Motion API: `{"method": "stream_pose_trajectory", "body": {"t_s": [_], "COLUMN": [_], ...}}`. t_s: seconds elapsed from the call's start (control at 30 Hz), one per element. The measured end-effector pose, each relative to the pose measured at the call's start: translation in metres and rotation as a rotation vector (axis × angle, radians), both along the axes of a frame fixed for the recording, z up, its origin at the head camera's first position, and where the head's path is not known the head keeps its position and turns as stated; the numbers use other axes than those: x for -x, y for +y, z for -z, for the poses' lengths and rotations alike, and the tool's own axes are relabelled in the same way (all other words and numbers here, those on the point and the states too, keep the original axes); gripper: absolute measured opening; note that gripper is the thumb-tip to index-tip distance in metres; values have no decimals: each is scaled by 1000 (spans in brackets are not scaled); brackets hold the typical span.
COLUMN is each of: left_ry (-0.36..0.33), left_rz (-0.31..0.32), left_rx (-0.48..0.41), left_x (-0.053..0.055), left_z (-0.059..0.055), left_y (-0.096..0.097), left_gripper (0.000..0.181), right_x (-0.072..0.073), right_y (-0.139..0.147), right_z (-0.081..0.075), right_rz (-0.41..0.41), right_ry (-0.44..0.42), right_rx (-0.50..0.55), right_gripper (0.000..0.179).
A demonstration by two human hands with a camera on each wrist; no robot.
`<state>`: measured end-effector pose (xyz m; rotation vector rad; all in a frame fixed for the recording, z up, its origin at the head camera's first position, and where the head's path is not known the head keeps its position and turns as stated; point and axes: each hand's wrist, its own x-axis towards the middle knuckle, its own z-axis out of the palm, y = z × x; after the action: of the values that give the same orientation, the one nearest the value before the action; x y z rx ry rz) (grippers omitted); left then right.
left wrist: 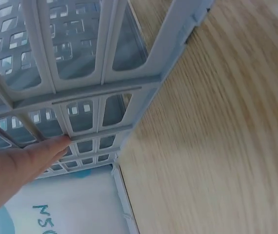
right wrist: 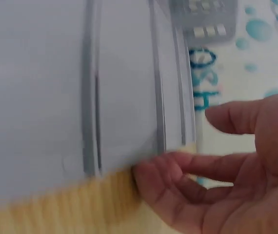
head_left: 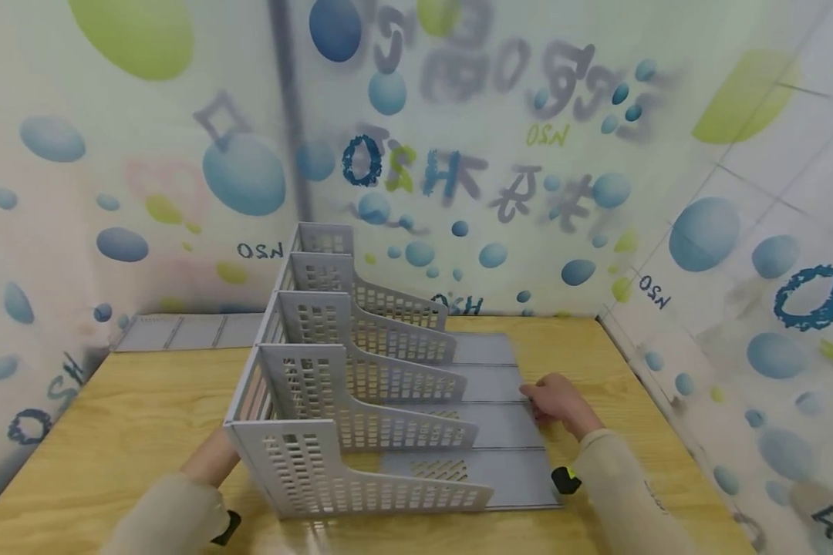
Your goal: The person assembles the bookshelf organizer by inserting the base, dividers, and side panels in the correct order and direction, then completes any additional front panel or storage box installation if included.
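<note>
A grey plastic file rack (head_left: 340,462) with several perforated upright dividers stands on the table in the head view. Under the dividers lies a flat grey panel (head_left: 503,424), which sticks out to the right. My left hand (head_left: 211,459) is at the rack's left side, partly hidden behind it. In the left wrist view, its extended fingers (left wrist: 46,148) touch the slatted side. My right hand (head_left: 562,405) is at the panel's right edge. Close up, its fingertips (right wrist: 151,173) touch that edge from outside, bent slightly, while the thumb stands apart.
Another flat grey panel (head_left: 197,331) lies at the back left of the wooden table (head_left: 132,432), by the wall. A patterned covering (head_left: 416,116) with drops and letters surrounds the table at the back and sides. Each wrist wears a black band (head_left: 565,479).
</note>
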<state>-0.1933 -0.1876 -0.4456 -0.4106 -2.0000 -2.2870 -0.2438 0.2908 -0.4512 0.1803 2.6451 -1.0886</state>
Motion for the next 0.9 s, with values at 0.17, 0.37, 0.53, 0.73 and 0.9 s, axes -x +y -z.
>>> {"method": "stream_pose_trajectory", "body": {"t_s": [0.17,0.37,0.53,0.73,0.9], "left_ry": [137,-24,96,52,96], "left_rz": [-33,-82,-81,43,81], "left_rx": [37,87,188,111,109], "left_x": [14,-3,-11,4,0], "left_z": [20,-27,-24,9,14], "left_y": [-13,2,6,6,5], "left_gripper": [73,63,76,64,72], "right_x": [12,13,9,4,-3], "right_y": [-10,-8,-19,-39,-34], "right_z": [-2,-5,-3,0,3], "right_rz": [6,20,34,12,23], "right_ry": [20,1,-2,-9,-4], "right_rx": [12,83,157,216,233], "right_gripper": [33,32,32,32,30]}}
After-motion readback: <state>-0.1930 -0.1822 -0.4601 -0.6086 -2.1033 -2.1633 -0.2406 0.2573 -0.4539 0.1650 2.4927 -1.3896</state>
